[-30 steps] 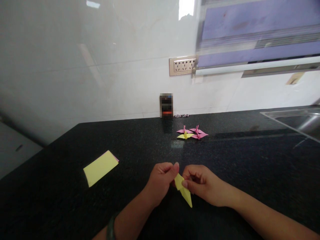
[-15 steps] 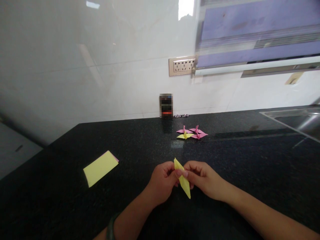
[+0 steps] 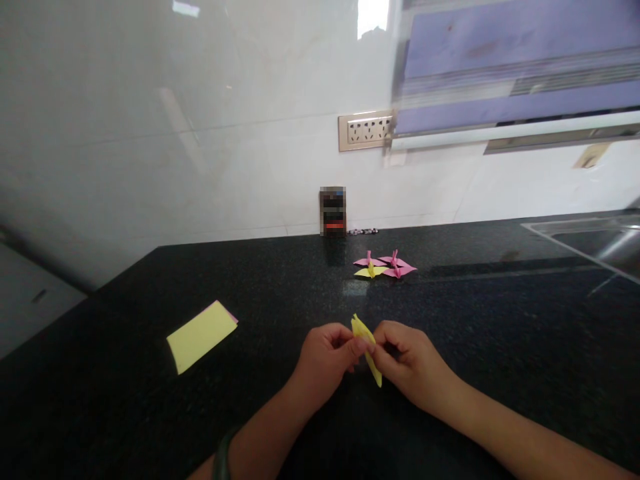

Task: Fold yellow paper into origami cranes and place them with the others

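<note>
A narrow folded piece of yellow paper (image 3: 364,329) is held between my two hands above the dark countertop, tilted with its upper tip leaning left. My left hand (image 3: 327,357) pinches it from the left, thumb on the near face. From the right, my right hand (image 3: 413,360) grips its edge with thumb and bent fingers. The fingertips hide the middle of the paper. Beyond the hands sit a yellow paper crane (image 3: 371,272) and several pink paper cranes (image 3: 399,271), grouped close together.
A stack of yellow paper (image 3: 203,338), with a pink edge showing, lies on the countertop (image 3: 280,287) at left. A dark, pixelated upright object (image 3: 333,212) stands against the wall, beside a beaded strand (image 3: 364,231). At far right is a sink (image 3: 595,240).
The yellow paper has turned more edge-on and looks narrower, its lower tip slightly higher. My right hand has rolled a little, its fingers now curled more closely at the paper's edge.
</note>
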`<act>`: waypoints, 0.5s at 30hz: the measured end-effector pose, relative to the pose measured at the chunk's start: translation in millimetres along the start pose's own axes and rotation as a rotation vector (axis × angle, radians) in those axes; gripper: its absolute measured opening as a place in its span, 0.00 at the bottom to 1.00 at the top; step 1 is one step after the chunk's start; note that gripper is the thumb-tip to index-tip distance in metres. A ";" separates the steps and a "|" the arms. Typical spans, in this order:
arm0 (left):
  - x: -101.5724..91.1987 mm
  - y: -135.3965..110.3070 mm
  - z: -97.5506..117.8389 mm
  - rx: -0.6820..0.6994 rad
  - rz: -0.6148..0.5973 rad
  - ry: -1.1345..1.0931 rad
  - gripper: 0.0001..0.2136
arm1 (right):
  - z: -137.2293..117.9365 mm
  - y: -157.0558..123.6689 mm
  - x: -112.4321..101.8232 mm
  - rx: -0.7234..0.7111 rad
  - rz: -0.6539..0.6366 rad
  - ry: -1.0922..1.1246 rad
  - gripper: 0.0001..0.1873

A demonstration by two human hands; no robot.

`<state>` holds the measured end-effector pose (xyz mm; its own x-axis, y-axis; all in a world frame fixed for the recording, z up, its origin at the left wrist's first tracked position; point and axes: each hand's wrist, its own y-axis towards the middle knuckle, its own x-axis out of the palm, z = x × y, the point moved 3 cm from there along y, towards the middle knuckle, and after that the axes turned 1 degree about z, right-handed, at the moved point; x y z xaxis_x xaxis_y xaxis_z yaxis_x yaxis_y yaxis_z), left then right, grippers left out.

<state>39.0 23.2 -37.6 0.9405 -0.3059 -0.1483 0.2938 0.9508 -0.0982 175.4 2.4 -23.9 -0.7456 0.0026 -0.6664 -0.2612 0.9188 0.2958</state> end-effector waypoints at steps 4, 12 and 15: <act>1.9 -0.1 0.1 -0.041 -0.013 -0.080 0.11 | 5.8 1.2 -6.0 -0.059 0.117 -0.083 0.07; 9.8 -4.9 9.2 0.093 -0.144 -0.200 0.09 | -7.1 -0.6 -6.7 -0.283 0.003 -0.359 0.08; 8.3 -3.1 7.7 0.078 -0.102 -0.163 0.11 | -12.2 -1.6 -8.6 -0.319 0.011 -0.261 0.08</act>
<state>47.2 18.1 -31.0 0.9183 -0.3953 0.0203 0.3957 0.9180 -0.0276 174.8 -3.9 -10.3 -0.5798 0.1496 -0.8009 -0.4616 0.7497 0.4742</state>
